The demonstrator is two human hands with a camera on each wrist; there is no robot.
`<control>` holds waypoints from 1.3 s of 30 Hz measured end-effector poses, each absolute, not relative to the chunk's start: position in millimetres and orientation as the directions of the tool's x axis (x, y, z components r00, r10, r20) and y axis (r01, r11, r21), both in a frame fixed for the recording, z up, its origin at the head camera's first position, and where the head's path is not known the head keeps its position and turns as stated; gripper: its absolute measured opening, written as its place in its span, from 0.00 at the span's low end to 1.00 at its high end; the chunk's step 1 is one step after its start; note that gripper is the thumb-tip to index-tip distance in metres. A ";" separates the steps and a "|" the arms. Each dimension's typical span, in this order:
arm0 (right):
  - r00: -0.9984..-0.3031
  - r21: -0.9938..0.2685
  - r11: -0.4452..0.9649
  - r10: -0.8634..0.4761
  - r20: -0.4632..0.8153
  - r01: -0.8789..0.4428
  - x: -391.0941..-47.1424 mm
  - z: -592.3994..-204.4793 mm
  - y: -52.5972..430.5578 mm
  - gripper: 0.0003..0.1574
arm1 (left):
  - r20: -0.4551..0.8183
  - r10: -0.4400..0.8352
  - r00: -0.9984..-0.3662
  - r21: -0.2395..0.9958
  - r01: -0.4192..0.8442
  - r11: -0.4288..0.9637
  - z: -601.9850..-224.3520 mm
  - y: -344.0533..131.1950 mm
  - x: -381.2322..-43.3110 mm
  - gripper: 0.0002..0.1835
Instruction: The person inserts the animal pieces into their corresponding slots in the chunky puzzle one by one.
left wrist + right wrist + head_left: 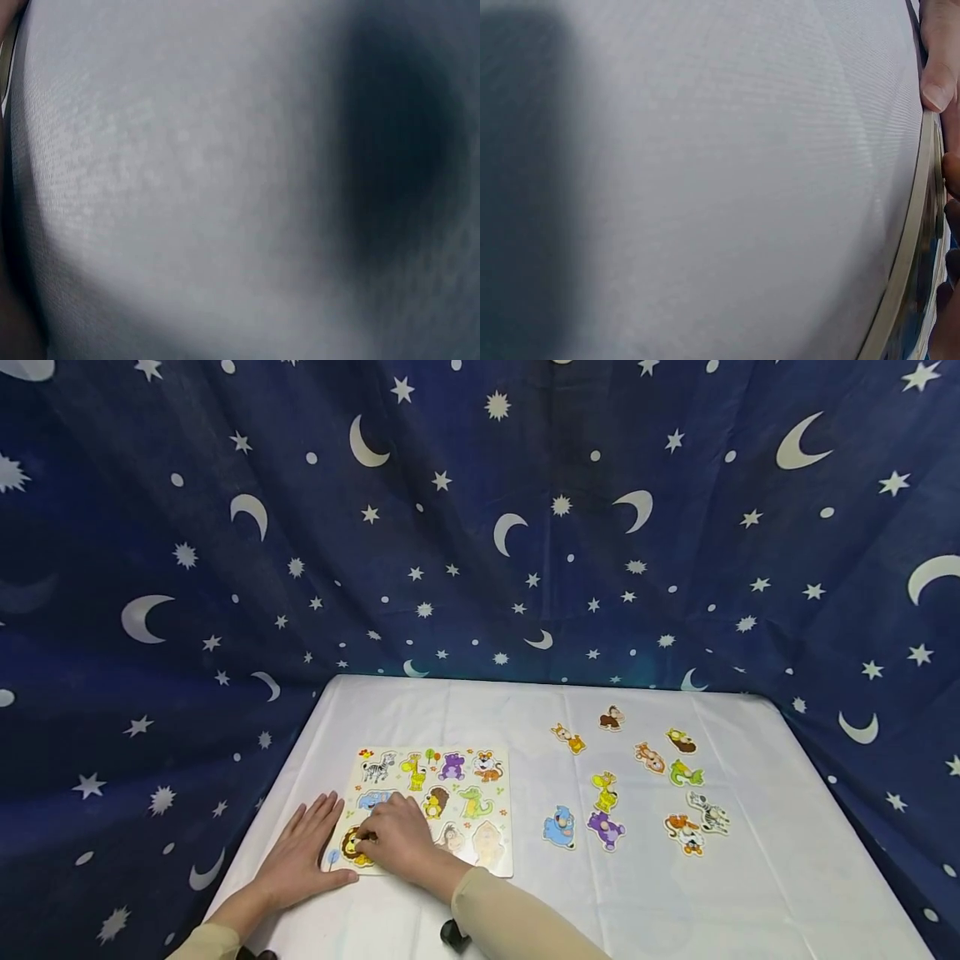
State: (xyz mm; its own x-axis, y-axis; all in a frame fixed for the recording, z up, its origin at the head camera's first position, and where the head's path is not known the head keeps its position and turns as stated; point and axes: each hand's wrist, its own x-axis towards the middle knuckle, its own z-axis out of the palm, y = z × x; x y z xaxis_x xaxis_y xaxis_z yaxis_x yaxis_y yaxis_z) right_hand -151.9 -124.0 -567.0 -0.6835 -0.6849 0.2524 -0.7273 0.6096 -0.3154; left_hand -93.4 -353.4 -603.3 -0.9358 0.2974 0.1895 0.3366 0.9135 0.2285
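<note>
A wooden animal puzzle board (507, 827) lies on the left of the table. My left hand (300, 852) rests with straight, spread fingers at its lower left corner. My right hand (405, 839) reaches over the board and pinches the lion puzzle piece (351, 847) at its lower left. That hand covers part of the bottom row and part of the blue animal picture (372, 798). In the right wrist view, the board's edge (907, 247) and a thumb (937, 82) show at the right. The left wrist view is mostly blurred cloth.
Loose animal pieces lie right of the board, among them a blue one (559, 827), a purple one (606, 831), a giraffe (604, 792), a zebra (708, 812) and a tiger (684, 834). A white cloth (780, 860) covers the table. A starry blue curtain (465, 527) hangs behind.
</note>
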 end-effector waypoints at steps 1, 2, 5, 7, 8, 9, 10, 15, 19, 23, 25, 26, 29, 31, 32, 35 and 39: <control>-0.683 -0.316 0.609 -0.685 0.254 -0.728 -151.8 -566.4 -124.0 0.08 | 0.189 0.298 -0.936 0.230 0.337 0.913 -603.3 -353.3 -93.5 0.67; -0.682 -0.314 0.608 -0.684 0.257 -0.729 -152.0 -566.3 -124.2 0.08 | 0.188 0.298 -0.936 0.231 0.337 0.913 -602.9 -353.1 -93.5 0.67; -0.682 -0.308 0.610 -0.677 0.277 -0.730 -152.2 -567.1 -123.9 0.08 | 0.180 0.296 -0.938 0.240 0.334 0.912 -601.2 -352.5 -93.6 0.67; -0.686 -0.319 0.609 -0.669 0.287 -0.727 -152.4 -568.4 -123.9 0.08 | 0.174 0.293 -0.940 0.244 0.330 0.912 -600.1 -352.3 -93.7 0.67; -0.689 -0.323 0.609 -0.664 0.292 -0.724 -152.5 -569.3 -124.0 0.08 | 0.173 0.291 -0.941 0.248 0.327 0.912 -599.6 -352.1 -93.7 0.67; -0.691 -0.327 0.610 -0.660 0.295 -0.722 -152.5 -570.3 -124.1 0.08 | 0.172 0.289 -0.942 0.249 0.326 0.912 -599.5 -351.9 -93.8 0.67; -0.694 -0.330 0.612 -0.657 0.294 -0.719 -152.5 -571.1 -124.2 0.08 | 0.170 0.288 -0.942 0.250 0.324 0.912 -599.2 -351.5 -93.7 0.67; -0.697 -0.312 0.624 -0.658 0.285 -0.717 -152.3 -572.3 -124.5 0.09 | 0.169 0.292 -0.941 0.248 0.328 0.912 -600.6 -352.1 -94.4 0.67; -0.698 -0.299 0.631 -0.655 0.290 -0.716 -151.9 -571.2 -124.4 0.09 | 0.179 0.296 -0.938 0.241 0.333 0.911 -601.1 -352.8 -95.3 0.67; -0.699 -0.295 0.634 -0.643 0.313 -0.715 -150.4 -571.5 -124.8 0.09 | 0.191 0.296 -0.936 0.237 0.337 0.911 -600.1 -352.8 -95.2 0.67; -0.702 -0.293 0.638 -0.634 0.325 -0.712 -148.9 -572.6 -125.1 0.09 | 0.190 0.297 -0.936 0.235 0.338 0.912 -599.9 -352.7 -94.8 0.67; -0.704 -0.293 0.641 -0.628 0.331 -0.709 -148.1 -572.9 -125.3 0.09 | 0.192 0.300 -0.935 0.231 0.340 0.912 -599.9 -352.5 -94.7 0.66; -0.714 -0.290 0.654 -0.611 0.343 -0.699 -145.9 -574.3 -125.7 0.09 | 0.207 0.303 -0.930 0.230 0.348 0.909 -599.4 -351.5 -94.6 0.66; -0.718 -0.287 0.661 -0.603 0.348 -0.694 -145.0 -575.3 -126.2 0.09 | 0.223 0.306 -0.926 0.231 0.355 0.906 -598.6 -350.7 -94.6 0.66; -0.720 -0.285 0.664 -0.599 0.351 -0.692 -144.6 -575.6 -126.4 0.09 | 0.230 0.306 -0.924 0.235 0.358 0.904 -598.4 -350.4 -94.8 0.66; -0.725 -0.286 0.670 -0.593 0.350 -0.685 -144.0 -576.8 -127.5 0.09 | 0.233 0.305 -0.923 0.241 0.359 0.902 -598.4 -350.3 -94.8 0.65; -0.734 -0.292 0.676 -0.587 0.341 -0.677 -142.8 -577.0 -128.4 0.08 | 0.210 0.304 -0.929 0.241 0.350 0.905 -600.5 -352.1 -94.1 0.66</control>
